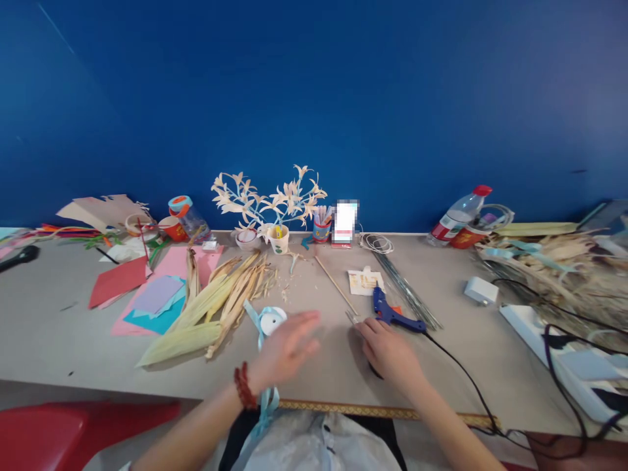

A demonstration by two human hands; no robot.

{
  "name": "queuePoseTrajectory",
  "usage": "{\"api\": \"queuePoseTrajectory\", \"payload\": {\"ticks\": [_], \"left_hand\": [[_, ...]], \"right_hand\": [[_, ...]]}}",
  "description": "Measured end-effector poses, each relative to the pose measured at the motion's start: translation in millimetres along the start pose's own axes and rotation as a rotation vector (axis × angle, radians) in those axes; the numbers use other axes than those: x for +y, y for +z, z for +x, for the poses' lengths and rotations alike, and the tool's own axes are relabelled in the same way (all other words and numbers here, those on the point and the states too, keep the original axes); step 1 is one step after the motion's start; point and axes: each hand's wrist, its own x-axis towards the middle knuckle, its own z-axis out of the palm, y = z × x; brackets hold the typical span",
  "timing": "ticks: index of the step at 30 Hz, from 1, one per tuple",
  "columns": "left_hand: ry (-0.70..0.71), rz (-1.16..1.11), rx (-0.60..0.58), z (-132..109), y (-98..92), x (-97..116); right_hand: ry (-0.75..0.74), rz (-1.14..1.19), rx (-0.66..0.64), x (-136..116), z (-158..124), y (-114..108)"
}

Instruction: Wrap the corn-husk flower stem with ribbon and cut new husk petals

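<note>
Front edge of table (328, 376) is close below both hands, patterned gold strip (343, 409) along it. Room to move: tabletop between hands; husks (196, 320) bound the left, glue gun (392, 316) the right. Left hand (289, 347) blurred, fingers spread, just beside ribbon spool (273, 320): white, round, pale-blue ribbon. Right hand (383, 347) low on tabletop beside glue gun, fingers bent; can't tell its grip.
</note>
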Motion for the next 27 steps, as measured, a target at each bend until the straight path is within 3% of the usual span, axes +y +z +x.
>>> {"api": "queuePoseTrajectory", "payload": {"ticks": [2,3,6,10,15,20,23,27], "left_hand": [[0.186,0.199,-0.336,-10.0,30.5,13.0],[0.258,0.273,-0.448,-14.2,43.5,17.6],[0.375,0.426,-0.532,-16.6,64.7,17.0],[0.309,0.600,-0.417,9.8,59.7,-10.8],[-0.035,0.688,-0.104,40.5,54.7,-30.1],[0.073,0.552,-0.040,23.1,55.2,-13.3],[0.063,0.469,-0.008,13.4,47.2,-5.8],[0.049,0.332,0.043,10.0,34.3,1.4]], "right_hand": [[0.007,0.007,0.032,2.6,2.0,2.3],[0.008,0.010,0.047,3.4,2.7,3.3],[0.005,0.021,0.078,4.8,2.0,4.8],[-0.016,0.057,0.111,8.5,-3.9,7.4],[-0.023,0.061,0.175,8.7,-13.9,18.8],[-0.252,0.104,0.074,-18.4,-17.7,31.2],[-0.305,0.195,0.008,-43.6,8.8,35.8],[-0.252,0.321,0.019,-67.8,85.7,36.8]]}}
